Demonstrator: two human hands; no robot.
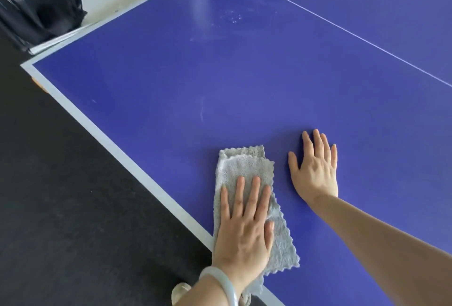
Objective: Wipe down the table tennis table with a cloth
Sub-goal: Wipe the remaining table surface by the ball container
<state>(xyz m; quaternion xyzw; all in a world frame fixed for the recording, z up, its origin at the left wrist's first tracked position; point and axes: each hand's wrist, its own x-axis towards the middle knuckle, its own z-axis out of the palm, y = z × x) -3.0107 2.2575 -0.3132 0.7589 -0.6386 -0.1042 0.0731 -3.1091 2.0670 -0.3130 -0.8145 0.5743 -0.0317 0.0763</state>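
Up close, a person's left hand [244,232] lies flat on a grey fluffy cloth [244,166], pressing it onto a blue table tennis table [171,85]. The four fingers [254,193] are straight and slightly spread, and the thumb rests along the cloth's right side; nothing is gripped or pinched. The cloth is folded into a long strip. It reaches past the left fingertips toward the far end of the table, and its near end runs back under the palm to the table's white edge stripe [97,129], which passes just left of the little finger. A pale bangle [225,283] circles the left wrist.

Just to the right of the cloth, apart from it, the right hand [315,171] rests palm down on the bare blue surface. Its fingers [318,142] are straight and close together, the thumb spread out toward the cloth, holding nothing.

Well beyond both sets of fingertips, faint whitish smudges and specks [232,16] mark the blue surface. To the right of them a thin white centre line [342,28] crosses the table on a slant, far past the right fingertips.

Left of the left hand, beyond the edge stripe, lies dark floor [61,208]. Far ahead and to the left sits a black mesh bundle [36,7], too blurred to identify further.
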